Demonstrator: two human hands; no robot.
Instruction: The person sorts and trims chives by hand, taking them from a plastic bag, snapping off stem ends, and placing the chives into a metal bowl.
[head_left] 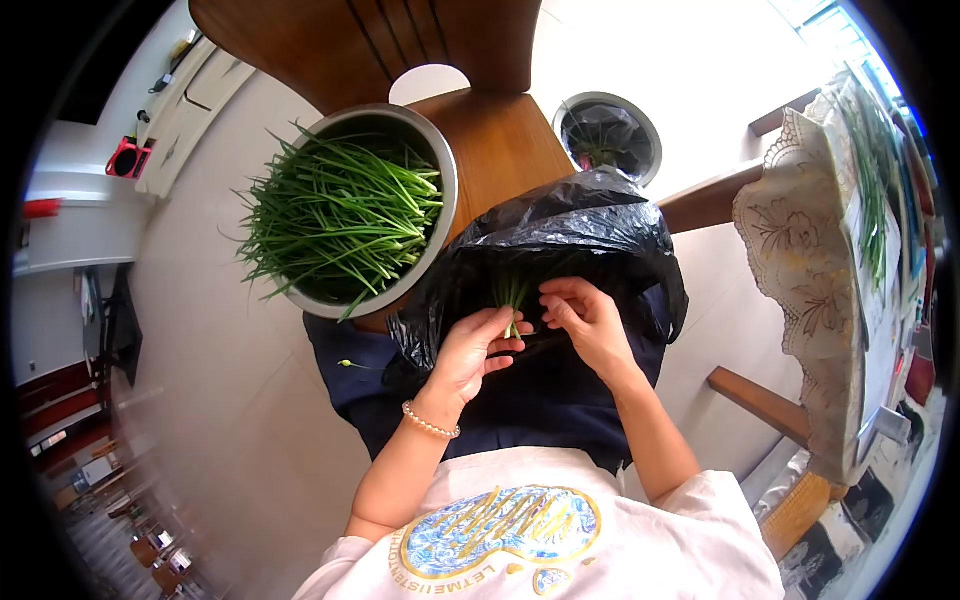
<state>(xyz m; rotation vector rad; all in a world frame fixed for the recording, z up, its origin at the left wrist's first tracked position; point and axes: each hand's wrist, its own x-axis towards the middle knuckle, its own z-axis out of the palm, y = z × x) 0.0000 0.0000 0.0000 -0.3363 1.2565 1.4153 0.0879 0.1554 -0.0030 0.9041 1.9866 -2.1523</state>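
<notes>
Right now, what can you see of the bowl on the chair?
The bowl is round and silvery grey, metal by its look, with a smooth, plain rim. It stands upright on the wooden chair, heaped with long, thin greens. Their pale ends lie towards its right side, and their tips spill over the left, hiding the rim there. The black bag is close by its lower right; whether they touch is hard to tell.
</notes>
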